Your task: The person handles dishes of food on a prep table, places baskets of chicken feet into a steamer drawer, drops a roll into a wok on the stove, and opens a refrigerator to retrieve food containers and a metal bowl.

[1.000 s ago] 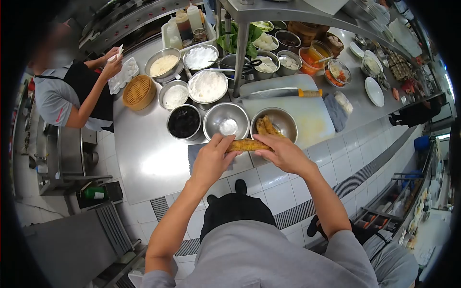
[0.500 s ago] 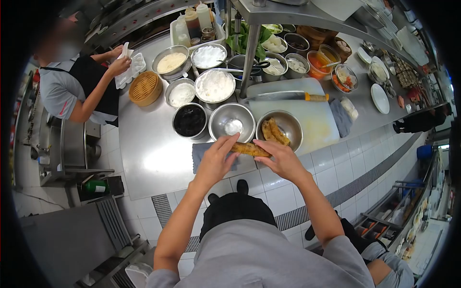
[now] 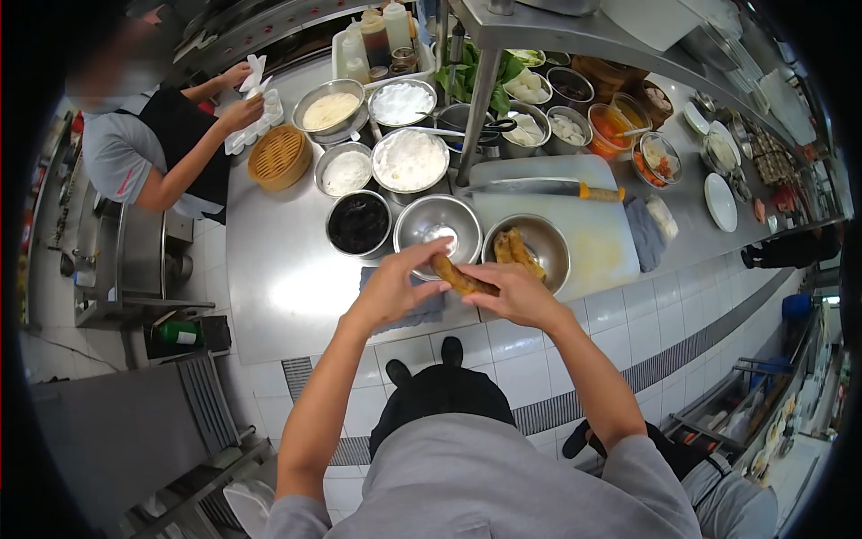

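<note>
Over the front of the steel counter, a golden-brown roll [image 3: 462, 277] is held between my two hands. My left hand [image 3: 391, 286] has its thumb and fingers around the left end. My right hand [image 3: 516, 295] grips the right end. Behind my left fingers stands a steel bowl [image 3: 437, 209] with a little white powder at its bottom. To its right, another steel bowl [image 3: 555, 235] holds more golden-brown rolls [image 3: 516, 251]. A grey cloth [image 3: 422, 312] lies partly under my left hand.
A bowl of dark paste [image 3: 358, 225] and bowls of white powder [image 3: 410, 160] stand behind. A knife [image 3: 543, 188] lies on the white cutting board [image 3: 611, 242]. A bamboo steamer [image 3: 280, 158] sits left, near a co-worker [image 3: 166, 144]. A shelf post [image 3: 480, 108] rises behind.
The roll has gone from nearly level to slanting, its left end higher. My left fingers are spread wider around that end. The co-worker's hands have shifted with the white paper-like item.
</note>
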A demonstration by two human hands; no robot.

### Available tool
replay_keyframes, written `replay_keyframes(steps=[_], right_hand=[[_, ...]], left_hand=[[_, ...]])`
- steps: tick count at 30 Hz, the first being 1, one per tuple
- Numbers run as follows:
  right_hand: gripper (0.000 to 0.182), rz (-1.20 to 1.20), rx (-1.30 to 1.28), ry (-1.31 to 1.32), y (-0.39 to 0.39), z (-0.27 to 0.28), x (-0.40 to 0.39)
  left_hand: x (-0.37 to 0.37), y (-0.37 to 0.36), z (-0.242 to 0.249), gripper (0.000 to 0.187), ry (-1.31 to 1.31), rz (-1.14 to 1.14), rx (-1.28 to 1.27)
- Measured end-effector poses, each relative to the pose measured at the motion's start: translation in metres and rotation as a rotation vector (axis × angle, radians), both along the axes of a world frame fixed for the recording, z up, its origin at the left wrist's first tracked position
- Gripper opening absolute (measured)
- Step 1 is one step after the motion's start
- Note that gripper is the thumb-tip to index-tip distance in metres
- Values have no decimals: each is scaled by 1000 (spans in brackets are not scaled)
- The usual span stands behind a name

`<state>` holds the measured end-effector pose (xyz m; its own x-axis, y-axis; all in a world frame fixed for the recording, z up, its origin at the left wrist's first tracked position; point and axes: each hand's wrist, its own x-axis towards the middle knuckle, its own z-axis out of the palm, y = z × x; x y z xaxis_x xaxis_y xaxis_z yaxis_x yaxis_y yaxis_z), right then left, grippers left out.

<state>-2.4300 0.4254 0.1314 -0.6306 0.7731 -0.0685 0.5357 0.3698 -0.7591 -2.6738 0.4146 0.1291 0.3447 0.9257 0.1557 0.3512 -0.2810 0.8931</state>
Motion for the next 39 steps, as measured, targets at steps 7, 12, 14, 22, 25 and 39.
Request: replay_keyframes(steps=[7,12,14,22,25,39], right_hand=[[43,-275,-283,409,44,-43,-44],[49,-481,-697,799,41,-43,-16],[50,-560,-748,845,29,-43,-2],[47,-563,-390,679,18,-39,-34],[46,-469,327,321,21,-19,-66],[31,-100,403,259,-85,-12,-168]], left_hand=[[-12,37,-66,40,403,560,61],[-6,59,-92,32,573,671,15],[-11,62,-93,26,546,675,-19],[-13,61,-51,18,499,692,-81],[-15,39,-24,11,-37,611,-283],[-200,-153,-47,17,-656,858,-616]])
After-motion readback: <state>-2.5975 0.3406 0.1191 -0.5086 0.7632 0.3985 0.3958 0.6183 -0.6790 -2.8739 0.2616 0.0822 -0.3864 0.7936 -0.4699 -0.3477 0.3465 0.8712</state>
